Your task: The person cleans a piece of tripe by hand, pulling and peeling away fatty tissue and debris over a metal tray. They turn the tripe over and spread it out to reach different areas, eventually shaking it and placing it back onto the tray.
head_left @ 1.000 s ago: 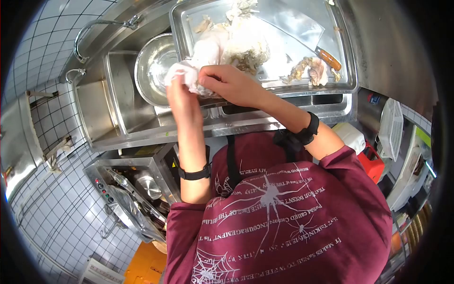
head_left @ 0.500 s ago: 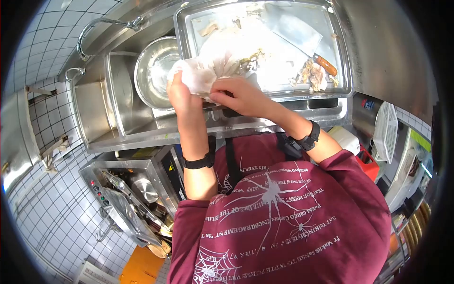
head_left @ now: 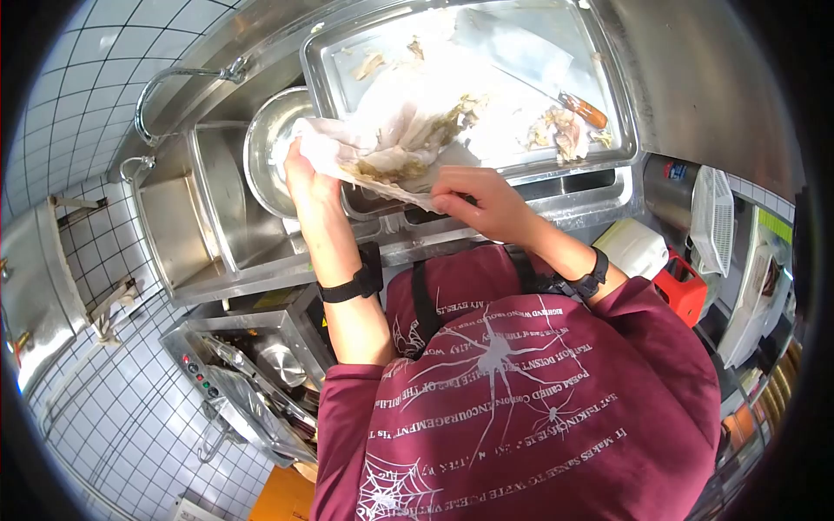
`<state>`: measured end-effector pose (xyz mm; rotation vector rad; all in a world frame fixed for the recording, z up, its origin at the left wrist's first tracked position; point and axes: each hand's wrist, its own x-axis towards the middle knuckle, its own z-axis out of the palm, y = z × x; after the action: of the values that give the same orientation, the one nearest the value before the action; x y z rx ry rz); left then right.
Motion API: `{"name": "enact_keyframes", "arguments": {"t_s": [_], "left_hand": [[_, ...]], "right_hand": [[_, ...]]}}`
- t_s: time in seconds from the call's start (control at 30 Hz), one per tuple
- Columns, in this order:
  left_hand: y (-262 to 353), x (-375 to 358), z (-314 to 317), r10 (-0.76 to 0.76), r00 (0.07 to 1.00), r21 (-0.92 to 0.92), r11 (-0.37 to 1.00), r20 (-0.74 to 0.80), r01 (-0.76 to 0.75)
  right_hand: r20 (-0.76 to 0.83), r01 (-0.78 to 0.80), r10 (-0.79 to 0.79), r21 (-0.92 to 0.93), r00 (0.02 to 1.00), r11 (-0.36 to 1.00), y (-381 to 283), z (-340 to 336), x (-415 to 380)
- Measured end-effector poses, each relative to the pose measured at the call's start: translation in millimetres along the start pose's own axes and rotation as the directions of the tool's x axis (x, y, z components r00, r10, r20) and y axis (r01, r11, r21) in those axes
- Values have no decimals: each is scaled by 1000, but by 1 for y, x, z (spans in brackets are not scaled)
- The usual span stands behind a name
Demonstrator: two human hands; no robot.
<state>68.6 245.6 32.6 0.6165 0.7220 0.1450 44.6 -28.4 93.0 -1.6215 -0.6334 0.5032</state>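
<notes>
A pale, limp, fleshy piece (head_left: 395, 161), with yellow-brown residue along its inside, is stretched between my two hands at the tray's near left corner. My left hand (head_left: 313, 181) is closed around its left end, close to the steel bowl (head_left: 259, 165). At the other end, my right hand (head_left: 482, 204) pinches the near edge and draws it out taut. Glare hides where the piece ends farther into the metal tray (head_left: 624, 143). In the tray lie a knife with a wooden handle (head_left: 583, 109) and a heap of brownish scraps (head_left: 566, 137).
A steel sink (head_left: 178, 230) with a curved faucet (head_left: 161, 87) stands to the left. Below the counter is a steel appliance (head_left: 287, 360) holding utensils. On the right are a white container (head_left: 632, 247), a red stool (head_left: 682, 286) and a white basket (head_left: 712, 221).
My right hand has moved right and nearer to me, pulling the bunched piece out into a stretched sheet. Its residue now shows. My left hand has shifted slightly left, still gripping.
</notes>
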Motion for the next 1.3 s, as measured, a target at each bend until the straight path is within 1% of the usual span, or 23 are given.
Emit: {"name": "enact_keyframes", "arguments": {"t_s": [0.07, 0.13, 0.17, 0.2, 0.27, 0.33, 0.37, 0.43, 0.5, 0.57, 0.6, 0.63, 0.7, 0.77, 0.83, 0.9, 0.97, 1.0, 1.07, 1.1, 1.17, 1.27, 1.3], "left_hand": [[6, -2, 6, -16, 998, 12, 1000, 60, 16], [21, -8, 10, 36, 999, 94, 995, 19, -38], [34, 4, 1, -74, 994, -120, 989, 85, 84], [36, 11, -13, -51, 995, -47, 997, 81, 55], [37, -4, -8, -33, 997, 42, 999, 74, 30], [33, -15, -8, -175, 880, -58, 973, 441, 222], [26, -26, 5, -183, 880, -44, 974, 438, 224], [12, -49, 42, -116, 992, 11, 993, 41, 115], [6, -49, 33, -84, 992, 46, 996, 94, 80], [6, -65, 48, -144, 988, 1, 990, 51, 144], [6, -65, 44, -147, 988, 5, 989, 47, 147], [7, -64, 39, -170, 980, -92, 979, 101, 179], [8, -60, 27, -185, 970, -186, 959, 155, 213], [8, -56, 15, -183, 940, -161, 958, 289, 236], [8, -60, 20, -165, 962, -98, 977, 216, 190], [9, -61, 20, -141, 979, -33, 989, 146, 147], [15, -60, 10, -231, 818, -291, 856, 526, 428], [19, -57, 1, -231, 821, -291, 856, 523, 426], [22, -54, -1, -170, 949, -310, 917, 265, 250], [19, -54, -2, -171, 949, -310, 917, 266, 253], [6, -72, 36, -46, 990, -99, 995, -136, 33], [-7, -66, 25, 40, 999, -1, 999, -34, -40], [-12, -65, 20, 41, 998, -3, 999, -37, -41]], "right_hand": [[6, -3, 3, -34, 1000, 999, 3, -10, -11], [-80, -284, 298, 151, 951, 947, 11, -19, -28], [-136, -330, 360, 202, 923, 922, 14, -30, -31], [-195, -405, 428, 150, 882, 902, 16, -42, -30], [-258, -295, 270, -65, 928, 953, 29, -65, -23], [-287, -69, -56, -409, 956, 910, 46, -76, -6], [-250, 6, -163, -529, 954, 848, 52, -82, 3], [-213, -12, -159, -632, 964, 775, 68, -90, 19], [-167, -25, -142, -726, 976, 687, 72, -92, 33], [-191, -189, 60, -779, 980, 597, 66, -91, 48], [-220, -154, -48, -806, 974, 571, 76, -88, 54], [-221, -156, -45, -805, 974, 573, 81, -78, 57], [-209, 121, -391, -733, 896, 669, 88, -58, 69], [-145, 282, -374, -432, 916, 857, 57, -12, 69], [46, 275, -289, -476, 956, 835, 25, 15, 59], [45, 279, -301, -522, 952, 806, 26, 30, 56], [52, 289, -316, -562, 947, 775, 26, 37, 53], [33, 308, -361, -598, 932, 740, 25, 39, 49], [16, 323, -406, -636, 914, 701, 22, 41, 42], [3, 326, -413, -618, 911, 715, 19, 41, 38], [-11, 327, -417, -604, 909, 727, 18, 40, 33], [-78, 238, -291, -400, 954, 885, 15, 39, 32], [-91, 139, -159, -195, 983, 971, 11, 36, 31]]}}
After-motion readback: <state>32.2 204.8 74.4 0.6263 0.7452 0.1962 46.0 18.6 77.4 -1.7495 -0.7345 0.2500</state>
